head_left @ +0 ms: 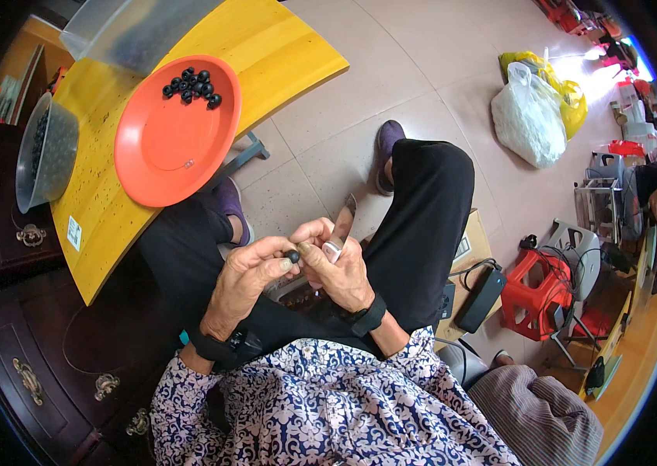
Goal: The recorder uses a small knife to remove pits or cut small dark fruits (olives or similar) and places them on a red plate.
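My left hand [249, 276] pinches a round black bead [292, 255] between thumb and fingertips, in front of my lap. Close against it, the fingers of my right hand [336, 268] are closed around what looks like a small knife [345, 216], its brownish blade pointing up and away. A white band shows near the right fingers. The fingertips of both hands meet at the bead. Several more black beads [202, 87] lie grouped at the far side of an orange plate [159, 147], to the left of my hands.
The plate rests on a yellow board [282, 50]. A clear tub [47, 159] of dark beads stands at its left, with a larger clear bin [130, 31] behind. Dark drawers [41, 349] line the left. To the right are a red stool [534, 291], cables, and stuffed bags [529, 116].
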Available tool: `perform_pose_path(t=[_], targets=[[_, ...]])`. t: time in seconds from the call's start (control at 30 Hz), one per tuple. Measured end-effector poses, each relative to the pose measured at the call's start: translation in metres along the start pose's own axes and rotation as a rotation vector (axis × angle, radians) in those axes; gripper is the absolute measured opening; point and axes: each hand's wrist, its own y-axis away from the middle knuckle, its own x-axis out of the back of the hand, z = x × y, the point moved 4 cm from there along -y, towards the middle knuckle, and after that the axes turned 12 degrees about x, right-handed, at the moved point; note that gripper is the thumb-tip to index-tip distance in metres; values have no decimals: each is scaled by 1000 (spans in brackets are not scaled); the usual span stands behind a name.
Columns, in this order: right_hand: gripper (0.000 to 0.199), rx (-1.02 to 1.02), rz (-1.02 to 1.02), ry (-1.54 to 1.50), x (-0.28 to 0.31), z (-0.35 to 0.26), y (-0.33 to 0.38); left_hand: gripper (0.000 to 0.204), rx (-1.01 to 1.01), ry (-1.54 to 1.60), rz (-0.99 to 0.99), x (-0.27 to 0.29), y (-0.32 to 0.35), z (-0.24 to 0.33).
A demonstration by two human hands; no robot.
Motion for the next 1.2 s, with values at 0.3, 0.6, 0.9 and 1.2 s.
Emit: perform_pose_path(t=[0.3, 0.6, 0.9, 1.2], targets=[[9, 122, 40, 312, 5, 7, 0, 23, -33, 180, -46, 7, -2, -3], [12, 503, -102, 983, -9, -1, -1, 25, -68, 164, -37, 9, 1, 1], [16, 510, -183, 1036, -10, -2, -1, 28, -73, 142, -25, 9, 1, 1], [13, 508, -183, 1009, -9, -1, -3, 27, -74, 114, -72, 12, 1, -1]])
